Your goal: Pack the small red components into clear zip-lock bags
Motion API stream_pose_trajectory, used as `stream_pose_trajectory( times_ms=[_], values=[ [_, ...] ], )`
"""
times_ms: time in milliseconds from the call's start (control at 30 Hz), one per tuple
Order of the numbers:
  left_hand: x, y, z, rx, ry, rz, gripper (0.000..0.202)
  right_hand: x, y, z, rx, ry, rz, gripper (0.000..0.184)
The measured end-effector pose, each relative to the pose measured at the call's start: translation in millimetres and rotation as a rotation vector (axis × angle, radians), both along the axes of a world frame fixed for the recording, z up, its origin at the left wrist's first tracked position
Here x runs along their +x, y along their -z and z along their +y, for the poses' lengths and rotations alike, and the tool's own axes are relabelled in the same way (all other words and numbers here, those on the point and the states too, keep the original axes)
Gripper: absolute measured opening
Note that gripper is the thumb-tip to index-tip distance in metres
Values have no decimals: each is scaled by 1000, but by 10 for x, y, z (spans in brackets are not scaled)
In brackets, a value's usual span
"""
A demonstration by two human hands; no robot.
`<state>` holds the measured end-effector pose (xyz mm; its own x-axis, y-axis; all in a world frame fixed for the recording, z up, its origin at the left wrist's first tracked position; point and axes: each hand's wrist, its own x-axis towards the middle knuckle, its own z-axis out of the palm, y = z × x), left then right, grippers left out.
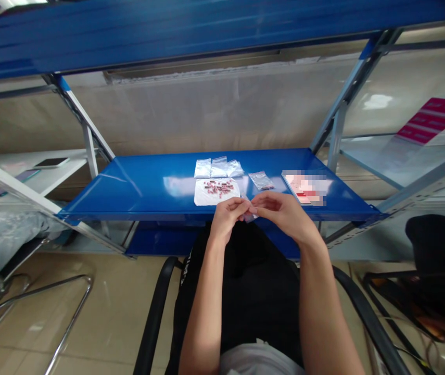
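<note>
Both of my hands meet at the front edge of the blue shelf, fingers pinched on a small clear plastic bag (250,217). My left hand (225,217) grips it from the left, and my right hand (282,212) closes on its upper right side. What the bag contains is too small to make out. Just beyond my left hand lies a white sheet or shallow tray (199,199), with many small pink and dark pieces (219,187) scattered on it. A separate clear bag (260,179) rests past my right hand, small reddish bits at its lower edge.
Several flat clear bags (219,166) lie behind the white sheet. To the right on the blue shelf (140,179) is a pink-and-white booklet or card, partly blurred (303,188). Another blue shelf (206,26) spans overhead. A phone-like device (51,162) lies on the left-hand shelf.
</note>
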<state>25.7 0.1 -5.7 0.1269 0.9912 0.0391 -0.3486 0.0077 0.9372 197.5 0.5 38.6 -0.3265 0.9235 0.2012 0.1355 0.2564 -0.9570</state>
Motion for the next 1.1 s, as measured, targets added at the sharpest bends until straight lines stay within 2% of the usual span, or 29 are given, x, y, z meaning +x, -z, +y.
stream_pose_trajectory(
  times_ms=[300, 433, 567, 767, 867, 1100],
  values=[
    [8, 41, 22, 134, -59, 177, 32, 60, 144, 83, 85, 91, -178, 25],
    [-2, 26, 25, 163, -63, 257, 28, 64, 134, 80, 120, 80, -254, 26],
    [-6, -33, -14, 214, -106, 378, 19, 58, 120, 64, 132, 83, -272, 22],
    [-7, -151, -102, 293, -82, 579, 16, 110, 144, 59, 101, 68, -256, 21],
    [6, -190, -133, 326, -130, 649, 14, 114, 111, 41, 152, 88, -287, 24],
    [46, -242, -178, 371, -144, 750, 16, 66, 42, 17, 321, 159, -339, 20]
  ],
)
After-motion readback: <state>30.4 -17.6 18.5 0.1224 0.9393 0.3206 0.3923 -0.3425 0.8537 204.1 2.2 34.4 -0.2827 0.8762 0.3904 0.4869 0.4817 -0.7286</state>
